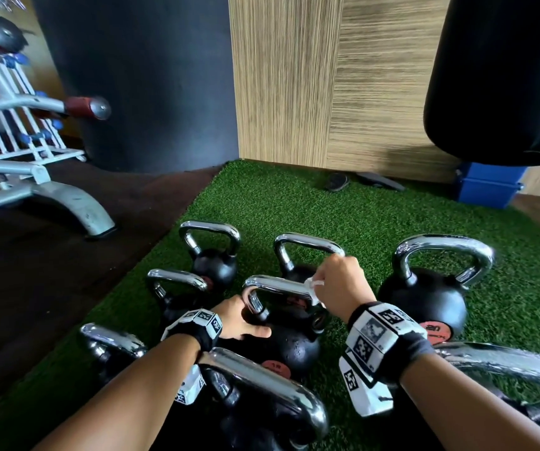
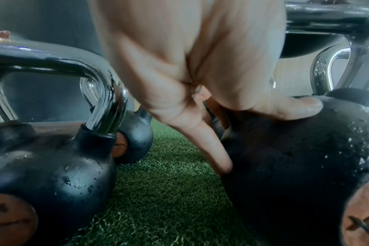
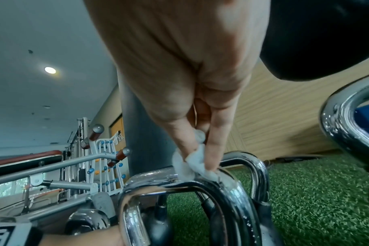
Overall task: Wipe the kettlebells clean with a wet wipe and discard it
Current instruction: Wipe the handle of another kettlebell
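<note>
Your right hand [image 1: 338,284] pinches the crumpled white wet wipe [image 1: 314,289] against the chrome handle [image 1: 278,286] of the black round kettlebell [image 1: 289,348] at the centre of the cluster on the green artificial turf [image 1: 294,203], at its 3 o'clock end. Your left hand [image 1: 239,320] rests on the ball at 9 o'clock, thumb flat, apparently steadying it; whether its far fingers hook the handle post is unclear.

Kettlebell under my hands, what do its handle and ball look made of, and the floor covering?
Handle: mirror-bright, likely chromed steel. Ball: matte black, pebbled, probably coated cast iron. Floor covering: green blade-like fibres, apparently synthetic turf.
</note>
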